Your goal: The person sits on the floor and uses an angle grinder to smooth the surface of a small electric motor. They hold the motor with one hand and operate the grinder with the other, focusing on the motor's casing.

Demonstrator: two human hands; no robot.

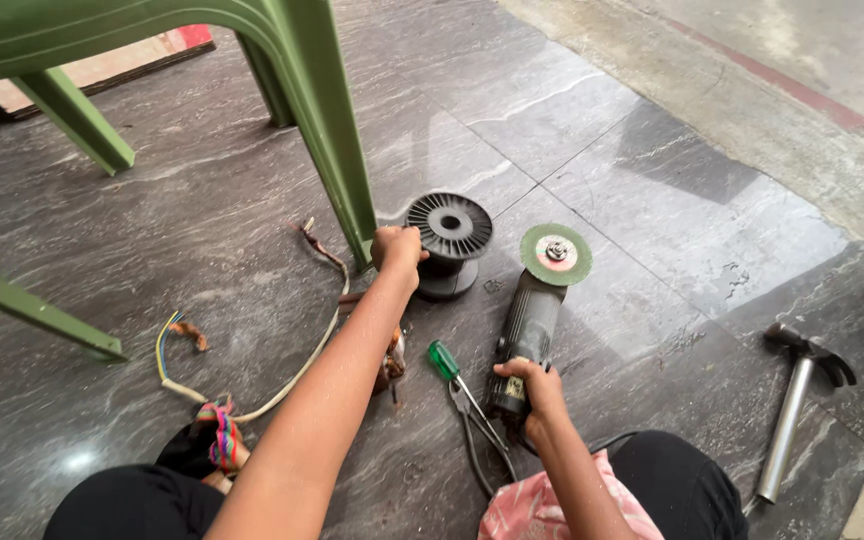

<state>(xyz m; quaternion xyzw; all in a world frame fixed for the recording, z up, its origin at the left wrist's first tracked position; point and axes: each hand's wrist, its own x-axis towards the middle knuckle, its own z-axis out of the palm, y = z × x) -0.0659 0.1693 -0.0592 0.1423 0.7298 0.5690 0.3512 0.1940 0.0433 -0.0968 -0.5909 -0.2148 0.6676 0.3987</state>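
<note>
Where hands [399, 252] rest — grey tiled floor [672, 210]

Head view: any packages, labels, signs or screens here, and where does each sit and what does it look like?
Label: small yellowish sticker on the dark body of the angle grinder, just above the right hand gripping it; rectangular, print too small to make out.
No packages, signs or screens in view.

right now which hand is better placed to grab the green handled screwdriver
Right, probably. The right hand grips the angle grinder next to the screwdriver, though it would have to let go first. The left hand is farther off, on the black spool.
</note>
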